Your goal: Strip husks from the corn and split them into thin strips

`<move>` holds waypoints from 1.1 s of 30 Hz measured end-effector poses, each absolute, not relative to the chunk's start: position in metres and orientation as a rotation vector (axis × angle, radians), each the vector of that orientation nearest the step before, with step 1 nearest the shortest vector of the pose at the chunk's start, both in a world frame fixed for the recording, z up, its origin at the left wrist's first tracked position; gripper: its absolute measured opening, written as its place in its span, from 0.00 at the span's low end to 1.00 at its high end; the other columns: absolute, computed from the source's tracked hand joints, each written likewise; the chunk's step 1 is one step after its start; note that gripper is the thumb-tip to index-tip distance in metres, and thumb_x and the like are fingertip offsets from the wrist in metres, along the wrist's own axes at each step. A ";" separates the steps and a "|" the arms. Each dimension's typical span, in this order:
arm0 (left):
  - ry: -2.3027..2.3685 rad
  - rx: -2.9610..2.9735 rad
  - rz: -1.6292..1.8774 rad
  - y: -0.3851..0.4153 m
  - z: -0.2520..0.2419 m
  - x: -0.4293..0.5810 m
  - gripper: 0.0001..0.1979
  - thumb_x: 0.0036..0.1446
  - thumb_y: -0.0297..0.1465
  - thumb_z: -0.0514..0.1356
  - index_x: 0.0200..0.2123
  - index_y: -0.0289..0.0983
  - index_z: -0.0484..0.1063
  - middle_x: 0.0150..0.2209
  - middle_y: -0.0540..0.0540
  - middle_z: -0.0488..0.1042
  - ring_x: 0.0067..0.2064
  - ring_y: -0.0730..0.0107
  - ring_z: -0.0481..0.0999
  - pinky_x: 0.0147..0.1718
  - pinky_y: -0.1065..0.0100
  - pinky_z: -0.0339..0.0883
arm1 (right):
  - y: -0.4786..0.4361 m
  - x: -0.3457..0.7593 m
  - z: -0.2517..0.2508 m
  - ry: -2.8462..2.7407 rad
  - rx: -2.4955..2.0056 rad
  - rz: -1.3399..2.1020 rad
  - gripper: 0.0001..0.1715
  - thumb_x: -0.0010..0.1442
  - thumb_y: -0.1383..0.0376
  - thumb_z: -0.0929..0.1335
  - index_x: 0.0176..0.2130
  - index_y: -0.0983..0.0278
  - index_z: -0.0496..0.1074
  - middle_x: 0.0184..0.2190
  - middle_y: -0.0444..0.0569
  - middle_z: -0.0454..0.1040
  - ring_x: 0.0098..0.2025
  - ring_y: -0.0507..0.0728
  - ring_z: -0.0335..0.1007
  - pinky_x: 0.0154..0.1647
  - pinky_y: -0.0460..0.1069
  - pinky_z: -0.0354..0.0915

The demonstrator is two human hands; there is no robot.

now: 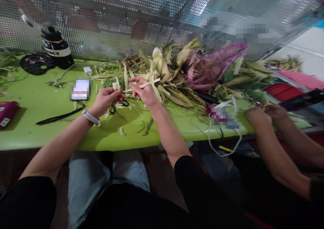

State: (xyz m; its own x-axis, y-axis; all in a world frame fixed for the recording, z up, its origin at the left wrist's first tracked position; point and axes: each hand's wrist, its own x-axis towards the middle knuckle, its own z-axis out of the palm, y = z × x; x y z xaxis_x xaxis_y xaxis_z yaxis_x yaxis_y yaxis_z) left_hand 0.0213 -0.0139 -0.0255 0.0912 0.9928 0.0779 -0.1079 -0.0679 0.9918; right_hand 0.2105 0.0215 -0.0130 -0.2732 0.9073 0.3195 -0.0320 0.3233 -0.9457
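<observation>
My right hand is closed in a pinch on a pale strip of corn husk that sticks out to the right above the green table. My left hand, with a white band on the wrist, is curled shut on the near end of the same strip. Small black-handled scissors lie on the table just below both hands. A big heap of corn husks is piled right behind my hands.
A phone, a black strap, a black jug and a black lid lie at the left. A pink plastic bag rests on the heap. Another person's hands work at the right.
</observation>
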 end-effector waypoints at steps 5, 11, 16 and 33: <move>1.045 1.168 1.281 -0.010 -0.024 0.020 0.11 0.57 0.36 0.67 0.31 0.33 0.75 0.31 0.42 0.81 0.29 0.75 0.78 0.28 0.74 0.68 | 0.027 0.211 -0.015 -1.419 -0.851 1.189 0.27 0.52 0.46 0.76 0.42 0.60 0.71 0.19 0.36 0.69 0.21 0.48 0.61 0.24 0.45 0.59; 0.799 1.023 1.313 -0.003 -0.025 0.013 0.11 0.60 0.36 0.64 0.38 0.33 0.76 0.38 0.40 0.83 0.43 0.65 0.83 0.44 0.67 0.75 | 0.021 0.202 -0.020 -1.612 -1.034 1.505 0.32 0.44 0.41 0.78 0.31 0.64 0.73 0.23 0.43 0.73 0.24 0.49 0.65 0.26 0.46 0.63; 0.731 1.097 1.307 -0.008 -0.032 0.019 0.14 0.52 0.36 0.70 0.37 0.33 0.77 0.40 0.39 0.83 0.42 0.64 0.82 0.40 0.68 0.75 | 0.009 0.177 -0.036 -1.594 -0.886 1.549 0.24 0.48 0.50 0.79 0.32 0.65 0.75 0.26 0.43 0.74 0.27 0.48 0.66 0.32 0.46 0.65; 0.824 1.141 1.313 -0.005 -0.028 0.014 0.20 0.46 0.41 0.75 0.36 0.32 0.82 0.40 0.36 0.84 0.40 0.63 0.82 0.38 0.68 0.74 | 0.005 0.184 -0.026 -1.804 -0.702 1.666 0.23 0.51 0.51 0.78 0.26 0.65 0.70 0.23 0.41 0.69 0.27 0.48 0.63 0.32 0.46 0.63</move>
